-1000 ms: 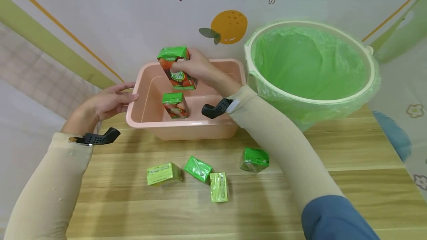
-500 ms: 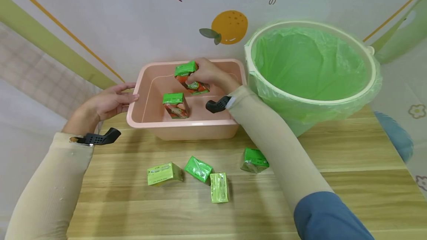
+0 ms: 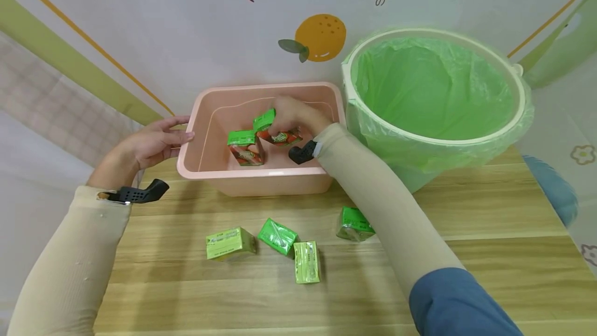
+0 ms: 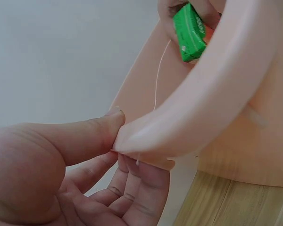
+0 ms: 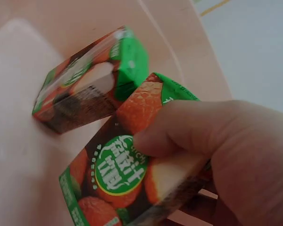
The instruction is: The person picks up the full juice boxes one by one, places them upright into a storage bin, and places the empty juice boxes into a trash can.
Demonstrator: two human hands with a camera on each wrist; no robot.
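Observation:
My right hand (image 3: 295,113) reaches into the pink plastic basin (image 3: 270,173) and grips a red and green lychee juice box (image 5: 127,155), thumb across its printed front. This box leans at a tilt, its green top (image 3: 264,120) toward the left. Close beside it, a second juice box (image 3: 245,148) of the same print stands upright on the basin floor. At the basin's left end, my left hand (image 3: 158,141) pinches the rim (image 4: 179,117), with the thumb on the inner side and fingers underneath.
Several boxes lie on the wooden table in front of the basin: a yellow-green box (image 3: 228,243), a green box (image 3: 278,236), a small yellow-green box (image 3: 306,262) and another green box (image 3: 355,224). A green-lined bin (image 3: 438,143) stands right of the basin, before a printed curtain.
My right hand has carried the juice box down and to the right, from above the basin's back rim to inside it, beside the standing box. The left hand stays on the rim.

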